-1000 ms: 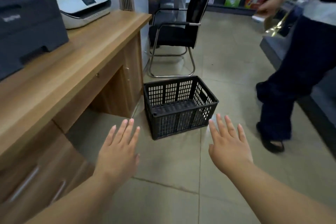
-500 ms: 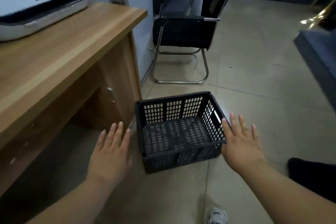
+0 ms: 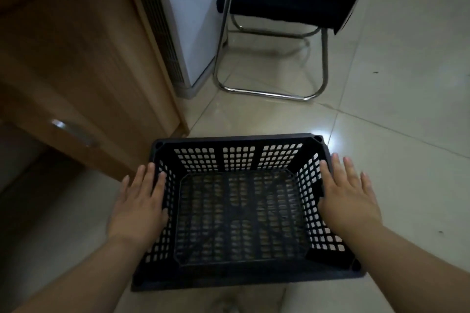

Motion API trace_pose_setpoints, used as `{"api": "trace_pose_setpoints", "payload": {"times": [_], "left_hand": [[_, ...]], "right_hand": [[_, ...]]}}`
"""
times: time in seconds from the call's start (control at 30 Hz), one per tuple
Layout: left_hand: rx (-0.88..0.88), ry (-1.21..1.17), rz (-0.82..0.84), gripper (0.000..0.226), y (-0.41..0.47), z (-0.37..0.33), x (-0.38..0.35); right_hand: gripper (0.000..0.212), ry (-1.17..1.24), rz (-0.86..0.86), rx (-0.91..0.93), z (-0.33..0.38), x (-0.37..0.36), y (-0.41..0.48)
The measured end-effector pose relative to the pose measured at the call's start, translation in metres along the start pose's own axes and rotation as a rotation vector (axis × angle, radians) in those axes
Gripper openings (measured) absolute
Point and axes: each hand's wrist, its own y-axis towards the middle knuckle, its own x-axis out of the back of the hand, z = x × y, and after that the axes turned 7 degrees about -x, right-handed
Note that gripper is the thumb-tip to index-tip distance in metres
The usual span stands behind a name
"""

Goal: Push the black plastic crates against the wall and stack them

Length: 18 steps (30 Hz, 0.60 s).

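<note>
One black plastic crate (image 3: 237,141) with perforated walls stands empty on the tiled floor right below me. My left hand (image 3: 138,204) lies flat over its left rim, fingers spread. My right hand (image 3: 347,194) lies flat over its right rim in the same way. Neither hand curls around the rim. No other crate shows in this view.
A wooden desk cabinet (image 3: 76,71) with a metal handle stands just beyond the crate's far left corner. Behind it is a white floor-standing unit (image 3: 188,25). A black chair with a chrome frame (image 3: 279,20) stands straight ahead on the tiles (image 3: 394,109).
I have moved up over the crate and bent down. Both hands went from hovering beside it to resting on its left and right rims. The other person has left the view.
</note>
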Motion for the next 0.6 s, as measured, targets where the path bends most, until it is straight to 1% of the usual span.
{"api": "trace_pose_setpoints", "payload": {"times": [0.17,0.3,0.43,0.6], "left_hand": [[0.022,0.059,0.045,0.074,0.056,-0.001,-0.062],[0.036,0.105,0.055,0.070,0.085,0.009,-0.100],[-0.008,0.176,0.027,0.069,0.094,0.020,-0.110],[-0.055,0.222,0.007,0.081,0.093,0.023,-0.109]], "right_hand": [[0.070,-0.082,0.062,-0.042,-0.007,-0.065,0.064],[0.068,-0.156,0.086,-0.068,-0.009,-0.097,0.097],[0.066,-0.198,0.082,-0.089,-0.006,-0.110,0.110],[0.064,-0.243,0.096,-0.100,-0.002,-0.105,0.109]]}}
